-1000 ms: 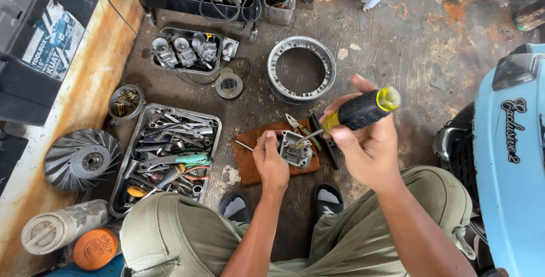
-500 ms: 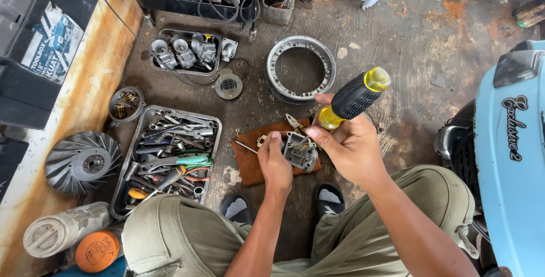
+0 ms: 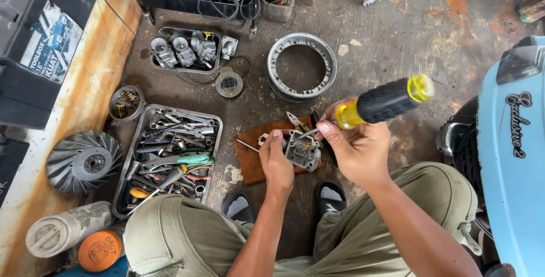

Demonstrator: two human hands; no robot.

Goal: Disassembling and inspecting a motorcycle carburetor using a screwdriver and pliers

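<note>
We hold a small grey metal carburettor body (image 3: 302, 150) on a brown wooden board (image 3: 251, 160) that lies on the concrete floor (image 3: 397, 38), roughly at its middle and just ahead of our sandalled feet. Our left hand (image 3: 277, 162) presses on the part's left side, fingers curled over its top edge, its grip closed on the casting. Our right hand (image 3: 355, 146) is wrapped shut around a screwdriver (image 3: 381, 102) with a black and yellow handle; the handle tilts up to the right and the shaft runs down to the part's upper right corner.

Just behind the board stands a wide metal ring (image 3: 301, 65), and left of it a small round disc (image 3: 229, 83). Farther left, a metal tray (image 3: 126, 189) is packed with wrenches, pliers and a green-handled tool. Beyond it sit a little round tin of brass bits (image 3: 126, 102) and a shallow tray of carburettor bodies (image 3: 187, 50).

Toward the floor's left edge a dark toolbox (image 3: 34, 44) carries a rectangular blue and white label (image 3: 50, 41) on its side. Near the lower left corner lie a finned grey fan wheel (image 3: 82, 161), a dusty cylindrical can (image 3: 65, 228) on its side and a round orange lid (image 3: 100, 250) with dark handwriting on it. At the right edge stands a pale blue scooter body (image 3: 514, 186) bearing a dark script badge (image 3: 518, 123).
</note>
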